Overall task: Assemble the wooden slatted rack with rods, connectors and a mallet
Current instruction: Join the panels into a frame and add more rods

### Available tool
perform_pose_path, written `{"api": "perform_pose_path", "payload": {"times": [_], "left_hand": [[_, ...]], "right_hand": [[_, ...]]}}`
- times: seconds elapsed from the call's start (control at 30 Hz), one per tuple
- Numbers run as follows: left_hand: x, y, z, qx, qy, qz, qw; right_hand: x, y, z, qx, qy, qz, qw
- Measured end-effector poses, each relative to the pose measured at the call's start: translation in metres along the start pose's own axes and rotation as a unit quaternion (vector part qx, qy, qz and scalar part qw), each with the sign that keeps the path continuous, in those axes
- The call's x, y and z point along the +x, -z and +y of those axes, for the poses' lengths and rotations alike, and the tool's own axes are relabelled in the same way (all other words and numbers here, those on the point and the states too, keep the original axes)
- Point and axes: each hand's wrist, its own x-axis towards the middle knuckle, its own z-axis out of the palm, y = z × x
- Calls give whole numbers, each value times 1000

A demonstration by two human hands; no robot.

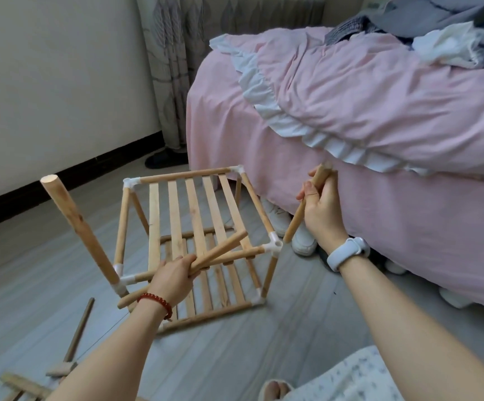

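Observation:
A two-tier wooden slatted rack (194,206) with white corner connectors stands on the grey floor. One upright rod (78,227) rises from its near left connector. My left hand (172,277) grips a loose rod (220,248) that lies slanted across the rack's front rail. My right hand (320,208) grips another rod (297,219), tilted, with its lower end just right of the open white connector (275,244) at the rack's near right corner. A wooden mallet (74,342) lies on the floor at the lower left.
A bed with a pink cover (379,125) fills the right side, with white shoes (303,241) beneath its edge. Spare wooden pieces (23,384) lie at the bottom left. A wall and curtain (174,68) stand behind the rack.

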Motion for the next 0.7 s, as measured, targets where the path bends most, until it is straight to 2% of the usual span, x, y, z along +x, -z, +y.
{"api": "perform_pose_path", "payload": {"times": [0.17,0.27,0.33,0.57,0.7], "left_hand": [[3,-2,3,17,-25,25,999],[8,-4,8,26,-32,30,999],[11,-5,8,33,-34,25,999],[10,-12,6,37,-11,11,999],[10,-10,11,48,12,18,999]], "right_hand": [[-5,7,6,2,-30,-3,1000],[-2,9,-4,29,-1,12,1000],[0,6,-9,42,16,-4,999],[2,-1,-8,2,-5,-14,1000],[-9,-3,9,-98,-1,-59,993]]}}
